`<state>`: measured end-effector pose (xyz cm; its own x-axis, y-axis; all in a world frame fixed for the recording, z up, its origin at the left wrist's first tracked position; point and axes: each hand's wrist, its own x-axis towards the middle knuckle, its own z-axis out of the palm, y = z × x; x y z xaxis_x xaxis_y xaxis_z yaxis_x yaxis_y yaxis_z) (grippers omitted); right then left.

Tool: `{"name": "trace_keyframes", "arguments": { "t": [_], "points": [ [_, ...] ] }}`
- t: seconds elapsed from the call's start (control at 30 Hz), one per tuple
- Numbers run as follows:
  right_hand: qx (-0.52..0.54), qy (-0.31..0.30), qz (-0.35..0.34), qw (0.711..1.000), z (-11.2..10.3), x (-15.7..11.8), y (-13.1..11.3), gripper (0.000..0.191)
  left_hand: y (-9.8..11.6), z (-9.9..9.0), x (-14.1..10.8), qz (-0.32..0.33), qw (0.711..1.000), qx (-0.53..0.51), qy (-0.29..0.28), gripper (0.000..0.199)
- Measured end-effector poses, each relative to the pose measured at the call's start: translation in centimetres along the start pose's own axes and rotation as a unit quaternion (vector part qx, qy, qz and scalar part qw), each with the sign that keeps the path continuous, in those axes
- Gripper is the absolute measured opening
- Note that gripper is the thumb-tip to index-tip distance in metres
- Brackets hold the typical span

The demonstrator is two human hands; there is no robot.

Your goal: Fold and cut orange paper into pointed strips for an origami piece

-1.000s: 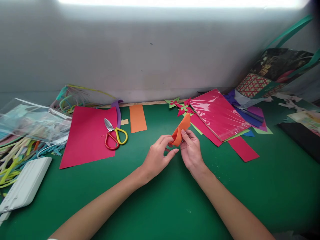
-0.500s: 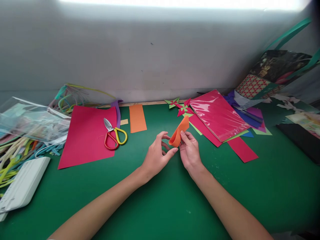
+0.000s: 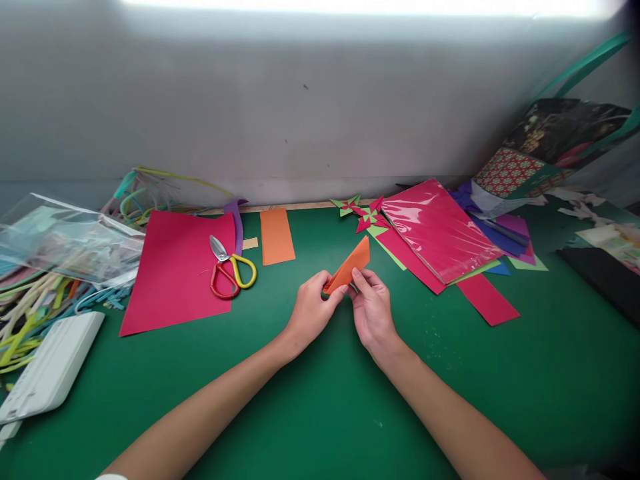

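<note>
A folded piece of orange paper (image 3: 351, 264) is held in the air above the green table (image 3: 330, 407), its pointed end up and to the right. My left hand (image 3: 311, 310) pinches its lower left end between thumb and fingers. On its right side, my right hand (image 3: 373, 307) grips it with the thumb on the near face. Flat orange strips (image 3: 277, 237) lie behind and to the left. Scissors (image 3: 233, 267) with one red and one yellow handle rest on a large red sheet (image 3: 185, 273).
Red and green folded paper stars (image 3: 369, 217) lie near the wall, beside a plastic-wrapped red paper pack (image 3: 443, 230). A red strip (image 3: 489, 300) is at the right. On the left are a white device (image 3: 53, 363) and a clear plastic bag (image 3: 65, 243). A patterned bag (image 3: 515, 172) stands back right.
My left hand has closed on the lower end of the orange paper. The paper has been pressed flatter and moved slightly left, and my right hand has shifted left with it.
</note>
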<state>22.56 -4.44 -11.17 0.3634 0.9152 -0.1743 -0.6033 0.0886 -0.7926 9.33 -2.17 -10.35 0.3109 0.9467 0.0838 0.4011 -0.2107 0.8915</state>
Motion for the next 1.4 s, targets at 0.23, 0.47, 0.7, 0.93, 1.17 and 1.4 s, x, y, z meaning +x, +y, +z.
{"name": "trace_keyframes", "arguments": {
  "t": [0.23, 0.47, 0.7, 0.93, 1.17, 1.4],
  "points": [
    [0.034, 0.014, 0.034, 0.999, 0.0, -0.1, 0.3, 0.030, -0.4, -0.2, 0.2, -0.023, 1.000, 0.000, -0.013, 0.031],
    [0.003, -0.014, 0.004, 1.000, 0.3, -0.3, 0.2, 0.023, -0.2, -0.1, -0.2, -0.029, 0.993, -0.086, -0.069, 0.027],
    [-0.100, -0.024, -0.085, 0.991, 0.2, 0.2, -2.0, 0.027, 0.0, 0.4, -0.7, -0.042, 0.972, -0.177, -0.151, 0.027],
    [-0.170, -0.020, -0.137, 0.976, -0.2, 0.7, -2.9, 0.024, 0.7, 0.0, -0.5, 0.012, 0.988, -0.127, -0.089, 0.029],
    [-0.260, -0.138, -0.094, 0.951, 0.1, -0.5, -2.1, 0.020, 2.2, -3.2, 1.3, 0.080, 0.993, -0.080, -0.018, 0.021],
    [-0.245, -0.161, -0.081, 0.953, 0.5, -0.7, -1.9, 0.019, 2.3, -4.2, 1.5, 0.062, 0.996, -0.065, -0.004, 0.021]
  ]
}}
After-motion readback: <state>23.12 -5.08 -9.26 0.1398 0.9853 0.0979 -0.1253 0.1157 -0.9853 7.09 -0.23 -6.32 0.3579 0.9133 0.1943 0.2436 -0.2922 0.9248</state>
